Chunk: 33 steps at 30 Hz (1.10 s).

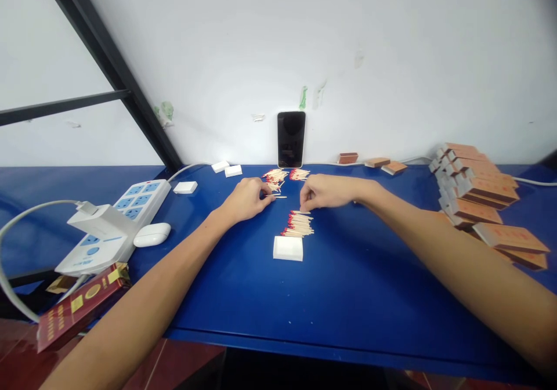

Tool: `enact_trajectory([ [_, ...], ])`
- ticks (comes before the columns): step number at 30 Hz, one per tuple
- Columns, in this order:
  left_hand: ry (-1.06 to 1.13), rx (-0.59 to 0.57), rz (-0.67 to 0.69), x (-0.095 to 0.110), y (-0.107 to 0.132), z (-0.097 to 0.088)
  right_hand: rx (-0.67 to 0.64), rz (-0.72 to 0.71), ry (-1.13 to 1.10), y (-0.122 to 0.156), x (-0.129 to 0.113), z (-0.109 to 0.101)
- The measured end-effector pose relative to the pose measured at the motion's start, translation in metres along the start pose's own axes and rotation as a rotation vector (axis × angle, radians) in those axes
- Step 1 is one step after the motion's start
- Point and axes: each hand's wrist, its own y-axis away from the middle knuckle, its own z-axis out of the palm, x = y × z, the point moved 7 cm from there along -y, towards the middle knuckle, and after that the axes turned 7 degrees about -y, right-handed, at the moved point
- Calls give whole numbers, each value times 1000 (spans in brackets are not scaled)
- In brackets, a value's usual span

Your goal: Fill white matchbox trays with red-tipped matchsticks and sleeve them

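Note:
Over the blue table, my left hand (249,199) is closed in a pinch on a match (281,197) that points to the right. My right hand (319,191) is also closed, fingertips down on a match (300,212) at the far end of a row of matches (297,225). These lie side by side, red heads to the left. Just nearer to me sits a white matchbox tray (288,249). Beyond my hands lie two loose piles of matches, a left pile (275,176) and a smaller right pile (299,174).
A phone (291,139) leans on the wall. Many matchboxes (483,181) are stacked at right, with a few more (378,162) by the wall. White trays (185,187), a power strip (143,195), an earphone case (152,235) and a red box (82,306) occupy the left.

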Motion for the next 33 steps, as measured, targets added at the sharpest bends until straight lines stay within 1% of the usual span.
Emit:
enact_trajectory([
  [2,16,7,15,4,0,1,66,20,3,-1,6,-4],
  [5,60,27,37,11,-1,5,157,65,-29,-4,21,-11],
  [9,127,70,75,26,-11,12,241,135,-4,-8,40,-16],
  [11,155,84,70,34,-17,14,329,144,36,-9,45,-20],
  [13,202,62,63,42,-20,14,443,120,83,-9,48,-25],
  [15,252,14,85,52,-19,14,529,86,132,-9,50,-28],
  [18,294,-23,131,61,-13,11,569,76,168,-13,56,-27],
  [20,297,2,126,58,-9,10,570,82,170,-15,59,-25],
  [22,253,57,89,46,-8,8,572,80,174,-17,60,-25],
  [24,140,120,32,30,-8,6,571,77,177,-17,61,-25],
  [26,4,157,-18,15,-7,4,568,74,172,-18,62,-24],
  [29,-133,153,-46,0,-6,1,569,58,157,-17,61,-24],
  [33,-220,118,-30,-5,-5,1,564,33,148,-16,59,-24],
])
